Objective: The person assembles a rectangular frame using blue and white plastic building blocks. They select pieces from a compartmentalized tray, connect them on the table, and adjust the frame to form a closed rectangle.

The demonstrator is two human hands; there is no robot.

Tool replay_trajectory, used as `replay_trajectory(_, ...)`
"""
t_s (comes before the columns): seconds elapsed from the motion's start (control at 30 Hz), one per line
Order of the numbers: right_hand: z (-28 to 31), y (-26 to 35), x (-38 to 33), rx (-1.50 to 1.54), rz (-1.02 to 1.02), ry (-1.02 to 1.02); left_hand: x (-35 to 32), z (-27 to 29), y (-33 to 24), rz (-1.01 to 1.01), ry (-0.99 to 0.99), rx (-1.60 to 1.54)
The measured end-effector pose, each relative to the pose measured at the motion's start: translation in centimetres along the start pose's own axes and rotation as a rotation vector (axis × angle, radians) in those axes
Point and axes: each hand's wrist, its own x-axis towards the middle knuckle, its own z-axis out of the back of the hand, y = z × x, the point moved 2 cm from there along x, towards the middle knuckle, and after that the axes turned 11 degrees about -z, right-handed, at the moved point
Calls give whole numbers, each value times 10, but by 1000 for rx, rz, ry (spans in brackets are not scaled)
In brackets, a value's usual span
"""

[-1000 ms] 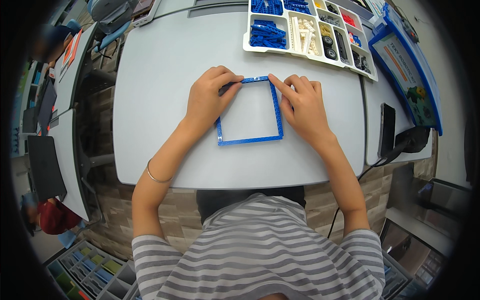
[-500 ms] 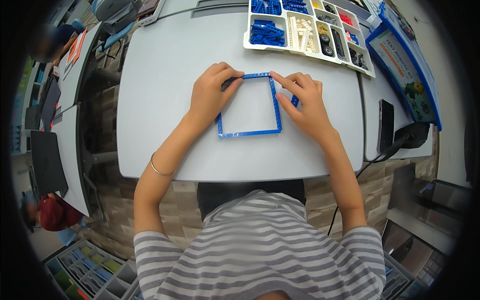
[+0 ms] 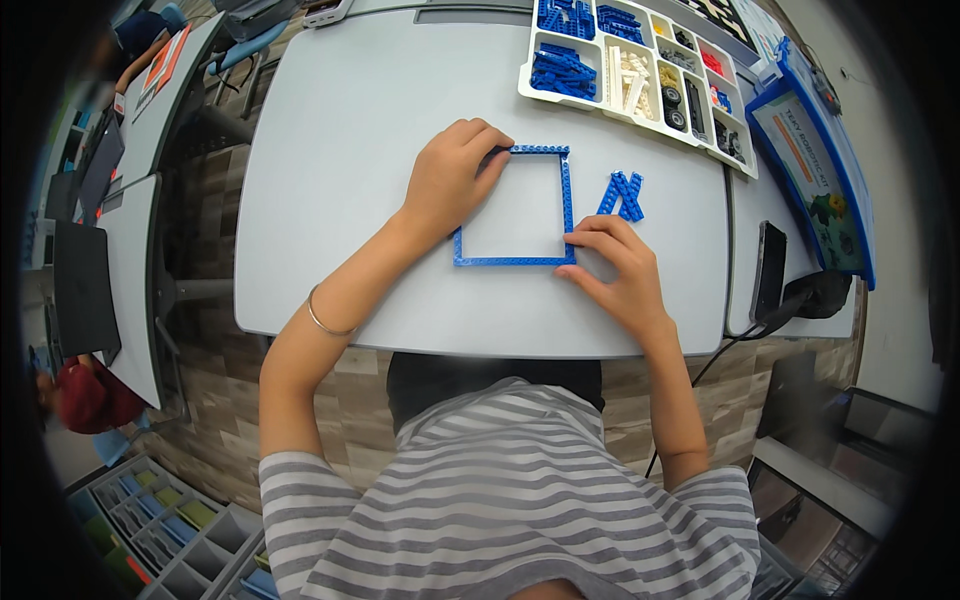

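Observation:
A square frame of blue studded toy bricks (image 3: 512, 262) lies flat on the white table. My left hand (image 3: 450, 178) is closed at its far left corner, thumb and fingers pinching the bricks and covering that corner and much of the left side. At the near right corner, my right hand (image 3: 622, 270) holds the frame, with the index fingertip on the right side and the thumb by the corner's lower edge. Several loose blue studded beams (image 3: 622, 195) lie crossed to the right of the frame, just beyond my right hand.
At the back right stands a white sorting tray (image 3: 562, 101) with blue, white, grey and red pieces and wheels. A blue kit box (image 3: 815, 165), a phone (image 3: 769, 262) and a black cable lie farther right. Other people sit at a table (image 3: 140, 290) on the left.
My right hand has moved from the frame's far right corner toward me to its near right corner, uncovering the loose blue beams. My left hand stays at the far left corner.

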Motion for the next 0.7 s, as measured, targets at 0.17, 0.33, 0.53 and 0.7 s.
replay_trajectory(0.17, 0, -4, 2, 55, -7, 5, 1, -2, 1, -11, 0, 19)
replay_trajectory(0.33, -3, -4, 3, 82, 4, 0, 0, 0, 2, 3, -2, -14)
replay_trajectory(0.53, -5, -6, 1, 23, -12, 0, 1, 0, 4, -1, -4, -29)
replay_trajectory(0.7, -6, -8, 2, 56, -21, -16, 1, 2, 5, 23, 36, -87)
